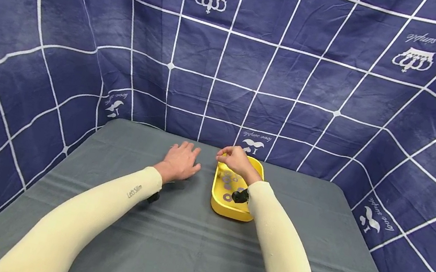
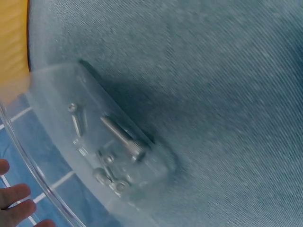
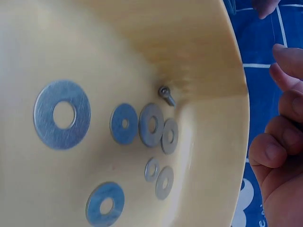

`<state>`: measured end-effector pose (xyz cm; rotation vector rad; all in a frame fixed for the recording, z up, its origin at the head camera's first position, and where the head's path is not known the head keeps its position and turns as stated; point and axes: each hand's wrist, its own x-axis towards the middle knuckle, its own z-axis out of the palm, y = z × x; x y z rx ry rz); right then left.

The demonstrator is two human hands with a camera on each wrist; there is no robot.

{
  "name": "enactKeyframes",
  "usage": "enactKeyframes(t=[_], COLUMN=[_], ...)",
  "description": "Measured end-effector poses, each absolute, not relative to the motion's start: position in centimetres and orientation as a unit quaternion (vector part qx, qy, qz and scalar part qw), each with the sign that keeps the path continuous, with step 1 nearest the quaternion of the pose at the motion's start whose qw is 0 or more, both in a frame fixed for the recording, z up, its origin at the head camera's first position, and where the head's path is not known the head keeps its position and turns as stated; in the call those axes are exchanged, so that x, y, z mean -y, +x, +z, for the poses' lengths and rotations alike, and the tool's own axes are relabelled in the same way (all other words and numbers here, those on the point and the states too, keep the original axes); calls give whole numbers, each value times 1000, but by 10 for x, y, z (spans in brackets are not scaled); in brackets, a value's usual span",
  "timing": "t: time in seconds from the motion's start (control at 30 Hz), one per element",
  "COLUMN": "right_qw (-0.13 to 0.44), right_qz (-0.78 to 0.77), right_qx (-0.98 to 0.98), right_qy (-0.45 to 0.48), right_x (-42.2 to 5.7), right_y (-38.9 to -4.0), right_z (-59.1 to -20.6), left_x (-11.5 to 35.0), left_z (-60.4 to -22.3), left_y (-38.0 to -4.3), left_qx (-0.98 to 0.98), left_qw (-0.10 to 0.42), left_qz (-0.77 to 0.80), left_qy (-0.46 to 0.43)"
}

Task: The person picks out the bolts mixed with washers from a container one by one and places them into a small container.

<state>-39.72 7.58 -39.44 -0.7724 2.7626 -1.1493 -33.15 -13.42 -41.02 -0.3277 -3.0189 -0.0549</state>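
My left hand (image 1: 182, 161) has its fingers straight and spread, over a clear plastic container that it mostly hides in the head view. In the left wrist view this clear container (image 2: 61, 90) holds a larger socket-head screw (image 2: 123, 137) and several smaller screws and nuts; fingertips (image 2: 19, 194) show beyond its rim. Above the far left rim of a yellow tray (image 1: 230, 213) is my right hand (image 1: 235, 159), fingers loosely bent and nothing visible between them. Inside the tray lie several flat washers (image 3: 61, 115) of different sizes, and one small screw (image 3: 166, 95) near the wall.
A grey cloth (image 1: 189, 247) covers the table under both containers. Blue grid-patterned curtains (image 1: 231, 60) hang behind the table and along both sides. The yellow tray stands a short way right of the left hand.
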Motion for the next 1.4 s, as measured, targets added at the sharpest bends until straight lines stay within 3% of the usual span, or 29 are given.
enactKeyframes(t=[0.8,1.4], right_qw=[21,19], right_qz=[-372,-364], right_qx=[-908,-917], right_qy=[-189,-161], right_x=[-104,-115], right_y=[-392,-392], right_z=[-404,-413], left_x=[97,76], left_z=[-413,-419], left_y=[-332,-337], left_qx=[986,986], left_qw=[68,49], left_qz=[-48,-42], left_qy=[-145,-151])
